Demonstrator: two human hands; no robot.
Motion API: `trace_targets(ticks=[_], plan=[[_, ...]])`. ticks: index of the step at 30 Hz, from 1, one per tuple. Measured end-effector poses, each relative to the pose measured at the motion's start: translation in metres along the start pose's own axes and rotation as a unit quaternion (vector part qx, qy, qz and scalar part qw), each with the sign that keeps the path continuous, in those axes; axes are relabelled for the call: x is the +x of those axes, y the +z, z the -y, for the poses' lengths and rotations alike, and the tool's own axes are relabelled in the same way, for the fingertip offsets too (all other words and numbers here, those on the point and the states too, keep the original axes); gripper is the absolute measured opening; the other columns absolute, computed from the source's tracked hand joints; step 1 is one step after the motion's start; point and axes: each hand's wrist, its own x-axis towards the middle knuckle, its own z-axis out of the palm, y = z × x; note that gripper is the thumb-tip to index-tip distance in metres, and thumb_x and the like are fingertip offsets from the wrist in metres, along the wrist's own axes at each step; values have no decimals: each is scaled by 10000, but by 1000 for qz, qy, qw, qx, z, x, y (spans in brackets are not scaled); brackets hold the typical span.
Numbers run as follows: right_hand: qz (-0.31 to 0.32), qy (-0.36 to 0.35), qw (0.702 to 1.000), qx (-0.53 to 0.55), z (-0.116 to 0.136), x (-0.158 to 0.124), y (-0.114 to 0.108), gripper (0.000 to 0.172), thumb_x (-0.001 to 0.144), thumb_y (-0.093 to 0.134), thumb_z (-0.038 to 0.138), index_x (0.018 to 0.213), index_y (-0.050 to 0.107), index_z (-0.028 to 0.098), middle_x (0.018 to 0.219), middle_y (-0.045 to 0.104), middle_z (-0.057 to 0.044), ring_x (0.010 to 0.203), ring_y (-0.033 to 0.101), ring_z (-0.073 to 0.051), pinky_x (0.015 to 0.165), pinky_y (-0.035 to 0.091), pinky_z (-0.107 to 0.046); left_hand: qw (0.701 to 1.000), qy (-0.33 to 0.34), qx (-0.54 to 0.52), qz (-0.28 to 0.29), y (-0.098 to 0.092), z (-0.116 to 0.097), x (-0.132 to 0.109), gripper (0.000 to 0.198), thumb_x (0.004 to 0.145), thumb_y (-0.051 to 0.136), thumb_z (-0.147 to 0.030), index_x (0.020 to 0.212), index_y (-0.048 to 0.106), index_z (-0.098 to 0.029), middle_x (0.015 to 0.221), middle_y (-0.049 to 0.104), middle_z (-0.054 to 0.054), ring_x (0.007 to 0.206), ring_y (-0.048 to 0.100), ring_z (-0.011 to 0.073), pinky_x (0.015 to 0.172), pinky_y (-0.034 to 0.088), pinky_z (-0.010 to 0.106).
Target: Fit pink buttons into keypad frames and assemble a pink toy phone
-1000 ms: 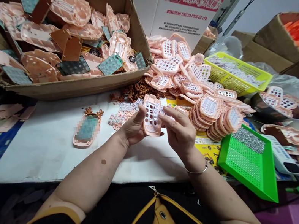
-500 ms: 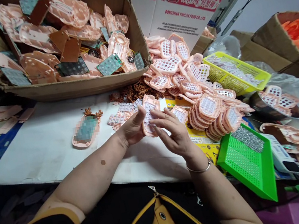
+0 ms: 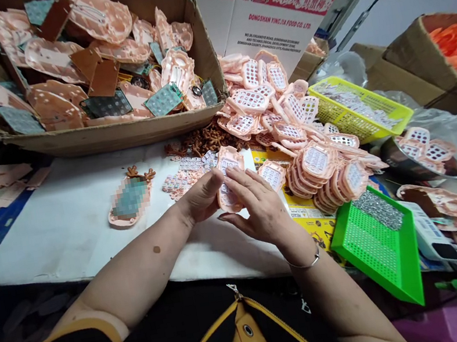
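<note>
Between my hands is a pale pink plastic toy-phone half shell with white key pieces set in its face. My left hand is closed around its left side, thumb along the edge. Over its right part lie the outstretched fingers of my right hand, touching the face, with the thumb apart below; they cover part of the keys. Just behind the shell are loose small white and pink key pieces. Another pink shell with white keys lies right of my right hand.
A cardboard box of shells and circuit boards stands at the back left. Stacked shells lie right, near a green tray of small metal parts and a yellow basket. A shell with brown antlers lies left.
The fingers of my right hand have come down flatter and closer together across the shell's face. My left hand still holds the shell in about the same place.
</note>
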Motion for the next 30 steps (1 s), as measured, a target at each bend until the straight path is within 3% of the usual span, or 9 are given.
trace_targets(ticks=[4,7,11,13,17,20,22,25,30], plan=[[-12,24,998,-49,8,1,7,633,952,523,299,1523,326,108,1436,561,-217,1382,505,-275,1146,412,-460,997,-3,51,-55,-1,3,-1,996,519,714,-819,1261,598,-163,1021,711,125,898,706,245,628,541,252],[-27,38,997,-61,10,3,6,626,938,540,376,1499,380,151,1435,567,-197,1360,528,-271,1157,391,-469,995,17,75,-58,3,1,-4,1011,519,743,-786,1329,538,-217,1096,700,113,944,702,250,667,541,252],[-4,48,997,-66,11,3,6,697,920,561,436,1502,365,104,1517,465,-223,1439,427,-298,1191,336,-490,997,31,57,-52,10,-3,-6,1036,505,766,-768,1365,497,-255,1180,681,114,987,698,263,711,553,272],[-23,34,997,-64,14,1,9,607,939,558,338,1487,396,133,1469,531,-198,1400,485,-268,1201,322,-466,997,11,46,-63,10,-3,-5,1081,467,751,-802,1347,522,-216,1153,689,137,976,700,280,680,552,277],[-110,10,993,-43,17,-9,12,487,932,531,132,1414,499,196,1316,676,-127,1275,612,-206,1167,372,-413,997,29,28,-70,8,-2,-2,1112,489,735,-808,1377,513,-177,1191,681,176,1068,676,302,831,560,338],[-127,56,988,-66,2,-22,6,432,936,508,121,1357,558,205,1272,703,-117,1205,662,-207,1121,413,-427,993,18,61,-102,10,-3,-1,1105,549,727,-779,1450,429,-213,1330,612,183,1028,693,270,811,567,338],[-113,117,980,-119,-15,-32,1,357,950,497,155,1287,611,190,1225,727,-120,1153,690,-225,1097,421,-456,986,-5,73,-147,11,-5,-1,1108,583,694,-790,1466,398,-190,1386,563,208,954,709,245,781,578,341],[-46,185,963,-189,-41,-46,-5,318,959,461,172,1207,660,151,1189,740,-139,1149,684,-266,1066,421,-489,977,-13,71,-200,10,-7,0,1018,665,643,-787,1419,440,-134,1341,586,225,853,712,217,737,591,353],[102,160,957,-218,-57,-57,-6,305,944,468,204,1123,700,121,1119,756,-162,1187,638,-307,1020,426,-467,969,3,57,-239,6,-12,3,821,746,589,-765,1290,536,-152,1195,656,154,770,701,177,661,592,318]])
